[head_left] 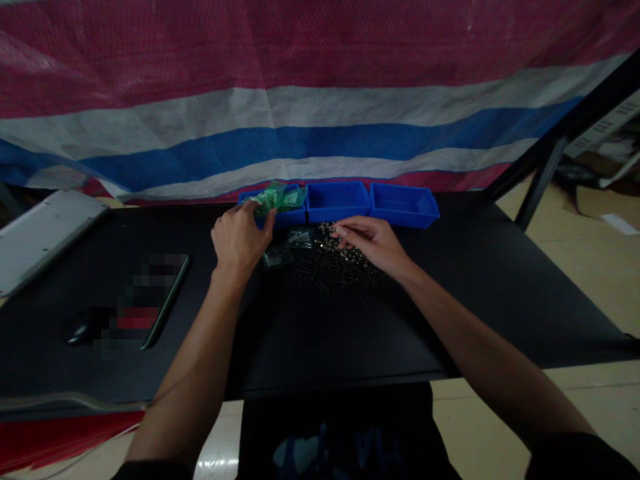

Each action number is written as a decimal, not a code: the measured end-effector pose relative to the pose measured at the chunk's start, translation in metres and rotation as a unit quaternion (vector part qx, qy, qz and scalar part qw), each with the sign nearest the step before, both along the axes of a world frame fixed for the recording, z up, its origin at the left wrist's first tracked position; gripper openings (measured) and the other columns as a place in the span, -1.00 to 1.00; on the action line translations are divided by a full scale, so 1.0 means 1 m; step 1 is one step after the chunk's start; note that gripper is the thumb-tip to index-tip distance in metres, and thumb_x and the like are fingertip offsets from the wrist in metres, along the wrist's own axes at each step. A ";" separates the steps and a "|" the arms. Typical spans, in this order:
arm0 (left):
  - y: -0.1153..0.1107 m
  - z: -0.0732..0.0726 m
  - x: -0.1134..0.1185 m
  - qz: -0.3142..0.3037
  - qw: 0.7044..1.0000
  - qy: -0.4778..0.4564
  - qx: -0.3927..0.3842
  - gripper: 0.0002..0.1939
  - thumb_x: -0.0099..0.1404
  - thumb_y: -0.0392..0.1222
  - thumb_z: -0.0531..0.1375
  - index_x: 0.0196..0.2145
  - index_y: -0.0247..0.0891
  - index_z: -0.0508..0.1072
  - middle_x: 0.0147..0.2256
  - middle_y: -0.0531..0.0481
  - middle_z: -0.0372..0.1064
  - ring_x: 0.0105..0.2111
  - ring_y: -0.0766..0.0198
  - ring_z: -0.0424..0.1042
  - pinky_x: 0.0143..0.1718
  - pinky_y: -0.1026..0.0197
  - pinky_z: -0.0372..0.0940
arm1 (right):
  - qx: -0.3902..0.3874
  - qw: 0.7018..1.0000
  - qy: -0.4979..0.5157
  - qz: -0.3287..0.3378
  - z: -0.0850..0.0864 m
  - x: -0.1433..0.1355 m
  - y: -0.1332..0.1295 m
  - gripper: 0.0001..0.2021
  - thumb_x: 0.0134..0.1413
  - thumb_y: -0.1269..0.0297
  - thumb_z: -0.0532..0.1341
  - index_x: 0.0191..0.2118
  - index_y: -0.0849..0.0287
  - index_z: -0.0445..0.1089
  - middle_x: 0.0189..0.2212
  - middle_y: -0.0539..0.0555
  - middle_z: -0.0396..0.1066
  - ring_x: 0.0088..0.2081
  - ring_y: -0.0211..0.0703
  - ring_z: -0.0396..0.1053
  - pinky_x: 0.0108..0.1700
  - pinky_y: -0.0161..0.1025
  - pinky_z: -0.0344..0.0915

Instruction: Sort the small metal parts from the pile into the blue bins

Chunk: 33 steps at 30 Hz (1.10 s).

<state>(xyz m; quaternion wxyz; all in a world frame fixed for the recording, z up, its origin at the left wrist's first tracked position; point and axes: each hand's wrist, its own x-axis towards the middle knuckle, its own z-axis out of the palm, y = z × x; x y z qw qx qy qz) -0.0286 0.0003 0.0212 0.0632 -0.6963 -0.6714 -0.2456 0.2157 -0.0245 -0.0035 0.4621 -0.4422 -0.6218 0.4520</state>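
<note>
My left hand [240, 235] is at the left blue bin [299, 217], its thumb and fingers apart over the green plastic bags [281, 197] lying in it. The fingertips touch the bags and are partly hidden. My right hand [373, 241] hovers over a loose pile of metal screws [345, 270], thumb and fingers pinched on a small screw that barely shows. Some screws have shiny heads, others are dark. Two small clear bags [301, 238] with screws inside lie between my hands.
The middle blue bin [337, 200] and right blue bin [405, 203] stand in line at the back of the black table [320, 340]. At left lie a phone [165, 303], a black mouse [77, 329] and a white panel [47, 233]. A striped sheet [320, 110] hangs behind.
</note>
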 end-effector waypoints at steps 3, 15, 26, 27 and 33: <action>-0.001 0.000 0.003 -0.002 1.000 0.015 -0.021 -0.54 0.37 0.09 0.05 0.01 -0.28 0.47 -0.01 -0.37 0.39 0.00 -0.27 0.35 -0.07 -0.22 0.28 | -0.003 1.000 -0.003 0.001 0.000 0.000 0.000 -0.81 0.09 0.15 0.29 -0.22 0.12 0.51 -0.28 0.09 0.57 -0.39 -0.19 0.48 -0.25 -0.14 0.42; -0.002 -0.002 0.003 -0.002 0.999 0.018 0.027 -0.54 0.32 -0.01 0.12 0.09 -0.29 0.41 0.03 -0.40 0.34 0.13 -0.38 0.15 0.00 -0.35 0.19 | -0.009 1.000 -0.005 0.002 0.000 0.000 0.000 -0.79 0.08 0.14 0.29 -0.21 0.13 0.52 -0.28 0.09 0.57 -0.38 -0.20 0.48 -0.26 -0.15 0.42; -0.007 0.005 0.006 -0.271 0.948 0.105 -0.128 -0.61 0.16 0.06 0.25 -0.09 -0.15 0.52 -0.20 -0.09 0.52 -0.21 0.01 0.50 -0.28 0.08 0.36 | -0.007 1.000 0.004 0.012 0.000 0.000 0.000 -0.80 0.07 0.16 0.29 -0.22 0.12 0.51 -0.29 0.08 0.56 -0.39 -0.21 0.47 -0.25 -0.16 0.40; -0.007 0.004 0.005 -0.272 0.947 0.104 -0.136 -0.56 0.14 0.09 0.27 -0.07 -0.14 0.51 -0.17 -0.09 0.51 -0.21 0.01 0.50 -0.28 0.09 0.36 | -0.006 1.000 0.008 0.012 0.000 0.000 0.000 -0.81 0.08 0.17 0.29 -0.22 0.12 0.52 -0.29 0.08 0.56 -0.39 -0.21 0.47 -0.25 -0.16 0.40; -0.001 0.003 -0.003 -0.303 0.931 0.063 -0.193 -0.42 0.03 0.10 0.35 0.01 -0.12 0.46 -0.11 -0.09 0.50 -0.17 0.05 0.49 -0.21 0.11 0.37 | -0.008 1.000 0.013 0.010 -0.002 -0.001 0.001 -0.81 0.09 0.16 0.29 -0.22 0.13 0.52 -0.29 0.09 0.56 -0.39 -0.21 0.46 -0.25 -0.16 0.40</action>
